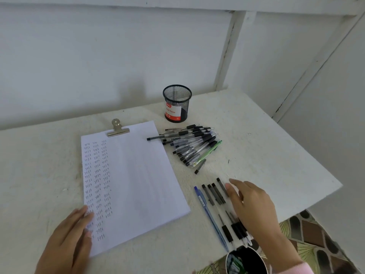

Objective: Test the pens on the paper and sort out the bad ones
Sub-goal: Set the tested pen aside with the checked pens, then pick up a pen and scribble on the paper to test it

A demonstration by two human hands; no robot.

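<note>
Worktop [256, 135] is holding paper [138, 175], pinned by the flat, spread left hand [67, 240]. Pens [194, 146] are lying piled beside it. The right hand [250, 206], fingers apart and holding nothing, is hovering over a row of pens [214, 194]; bumping them might be mixing the piles.

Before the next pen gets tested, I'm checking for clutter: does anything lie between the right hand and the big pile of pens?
Only one loose dark pen lies on the bare white table between the right hand and the pile of clear black-grip pens.
</note>
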